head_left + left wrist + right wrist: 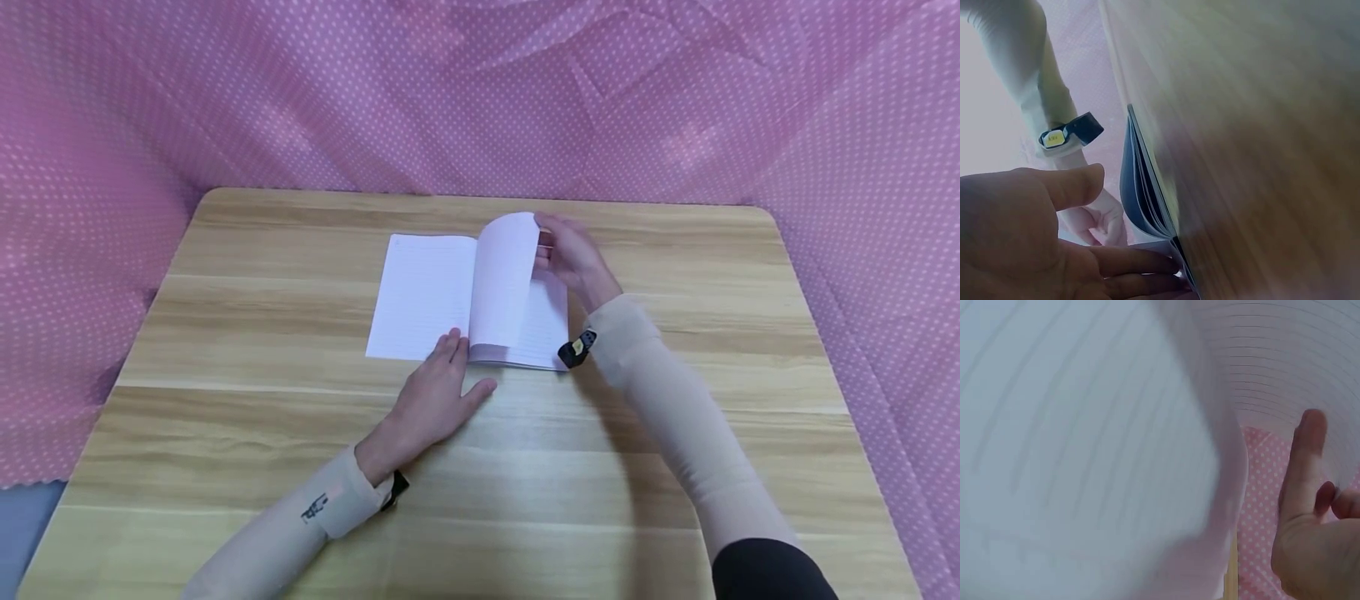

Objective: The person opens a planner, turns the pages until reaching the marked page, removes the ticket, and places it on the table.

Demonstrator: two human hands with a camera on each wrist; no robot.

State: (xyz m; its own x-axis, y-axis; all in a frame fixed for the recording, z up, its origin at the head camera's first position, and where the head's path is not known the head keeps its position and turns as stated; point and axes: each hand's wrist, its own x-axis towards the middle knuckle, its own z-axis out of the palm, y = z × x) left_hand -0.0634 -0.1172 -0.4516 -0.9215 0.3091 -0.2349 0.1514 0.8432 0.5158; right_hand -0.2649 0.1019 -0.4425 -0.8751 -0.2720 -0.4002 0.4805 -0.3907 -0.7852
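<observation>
1. Head: open notebook (435, 292) lies mid-table (247, 333), toward the far edge. Left hand (430, 402): fingers straight and together, tips on the notebook's near edge by the spine; thumb apart, off the paper. Right hand (576, 257) pinches the raised page (502, 283) at its upper corner; other fingers partly behind the sheet. That page hides much of the right-hand side underneath. Ruling faint, no writing legible. Print on left sleeve (300, 517) unreadable; both forearms cut off at bottom. Pink dotted cloth (450, 100) behind.

2. Left wrist: notebook nearly edge-on, sheets fanned. Left hand cropped at left and bottom; fingertips at the notebook edge, exact contact hard to see. Right hand pale, washed out, partly behind the left thumb; its grip can't be read here.

3. Right wrist: blurred, curved paper fills most of it. Right hand cut off at right: one finger extended against the sheet, other fingertips bunched at its edge. Thumb hard to separate out.
</observation>
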